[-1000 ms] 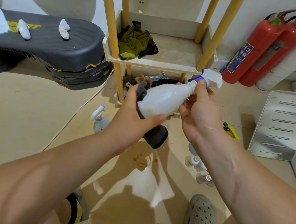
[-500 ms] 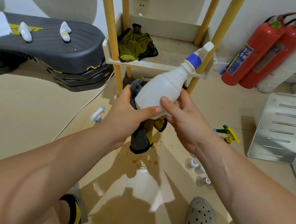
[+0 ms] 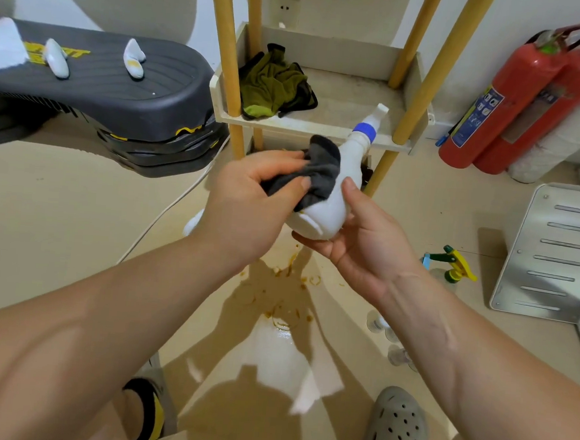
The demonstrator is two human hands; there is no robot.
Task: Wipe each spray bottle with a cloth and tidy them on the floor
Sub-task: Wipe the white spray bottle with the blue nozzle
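Note:
A white spray bottle [image 3: 330, 209] with a blue collar is held tilted above the floor, its nozzle pointing up and away toward the shelf. My right hand [image 3: 356, 238] cups its base from below, thumb along its side. My left hand [image 3: 249, 196] grips a dark grey cloth [image 3: 316, 173] and presses it over the bottle's upper left side. Another spray bottle with a white head [image 3: 194, 223] stands on the floor, mostly hidden behind my left wrist. A green and yellow spray bottle [image 3: 450, 265] stands on the floor to the right.
A wooden shelf unit [image 3: 350, 121] with a green cloth [image 3: 274, 84] stands right behind the bottle. Two red fire extinguishers [image 3: 530, 102] lean at the right wall. A metal plate [image 3: 554, 252] lies at right, a black platform [image 3: 102, 90] at left. Small clear bottles [image 3: 380, 326] and floor stains are below my hands.
The bottle has been turned and lowered, its nozzle now pointing away. The cloth has gone from beneath the bottle up onto its upper side. My right hand has shifted under the base.

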